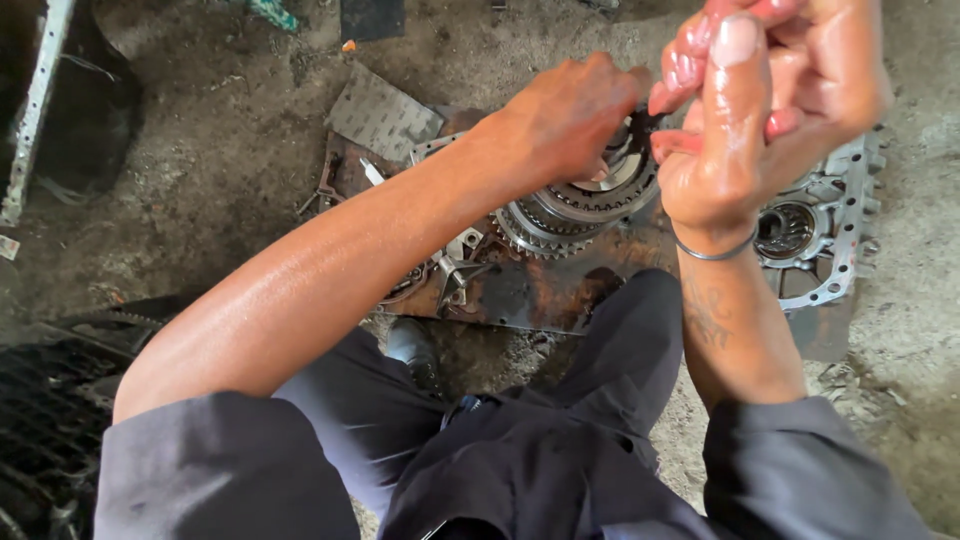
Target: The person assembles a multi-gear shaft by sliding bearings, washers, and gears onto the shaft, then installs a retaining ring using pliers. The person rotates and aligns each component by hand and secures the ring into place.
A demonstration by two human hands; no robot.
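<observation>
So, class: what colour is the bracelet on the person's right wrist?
Silver-grey metal, a thin plain bracelet, shown best in the head view.

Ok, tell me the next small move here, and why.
Probably bring the right hand down to steady the gear stack. It is raised clear and holds nothing I can see, while the left hand alone rests on the stack's top ring.
</observation>
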